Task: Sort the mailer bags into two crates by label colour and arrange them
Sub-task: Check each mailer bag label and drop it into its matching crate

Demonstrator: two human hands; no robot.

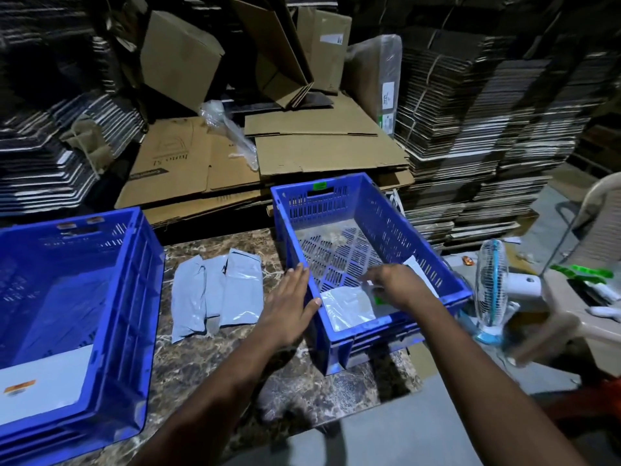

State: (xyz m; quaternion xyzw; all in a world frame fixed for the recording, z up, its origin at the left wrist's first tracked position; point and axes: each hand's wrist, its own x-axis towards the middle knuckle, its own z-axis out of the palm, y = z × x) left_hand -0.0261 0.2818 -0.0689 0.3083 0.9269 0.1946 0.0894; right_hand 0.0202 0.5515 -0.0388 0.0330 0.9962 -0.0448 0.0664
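At nine o'clock stands a blue crate (111,297) on the marble-patterned table (208,364); a white mailer with an orange label (43,378) lies flat on its floor at the near side. Just right of it, toward the centre, three grey mailer bags (218,290) lie overlapping on the table, between the two crates. The left hand (289,307) is at the centre, fingers straight and together, palm down, its fingertips touching the near-left rim of the second blue crate (379,210), which sits at about two o'clock. Inside that crate the right hand (393,287) reaches down at the near end, fingers curled and pinching the edge of a white mailer with a green label (346,307) that lies on the slotted floor; another white mailer (416,264) leans by the right wall. At three o'clock a small table fan (490,290) stands beside the crate, with a plastic chair (598,210) beyond. Flattened cardboard cartons (302,149) are stacked across twelve o'clock.
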